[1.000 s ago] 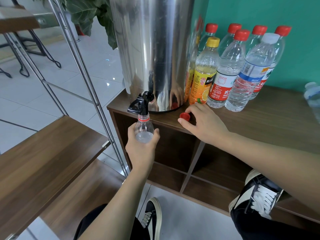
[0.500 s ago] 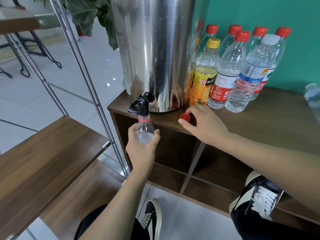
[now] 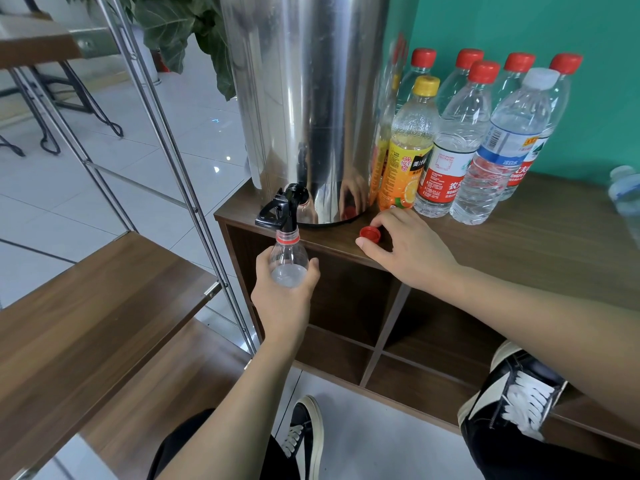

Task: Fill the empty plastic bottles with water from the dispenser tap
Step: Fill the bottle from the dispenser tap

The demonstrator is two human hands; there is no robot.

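The left hand's fingers (image 3: 313, 268) curl round the shoulder of a clear plastic bottle (image 3: 289, 259), thumb on its left side, holding it upright with its open neck right under the black dispenser tap (image 3: 280, 211). Water shows in the bottle up to about where the fingers grip; the part below is hidden by the left hand (image 3: 282, 299), so the fill level is only a guess: probably well along, not yet to the neck.

The right hand (image 3: 403, 245) rests on the tabletop (image 3: 554, 244), its thumb and fingers bent loosely about a red cap (image 3: 369, 233) that lies there; whether they actually pinch it I cannot tell.

The tap juts from the foot of a tall steel dispenser (image 3: 311, 98) at the tabletop's left end. To its right stands a cluster of capped bottles (image 3: 485, 140) against the green wall, an orange juice bottle (image 3: 405, 157) among them. Several look filled already. Judging from this, what is left is topping up this bottle, capping it, and handling any empties out of view.
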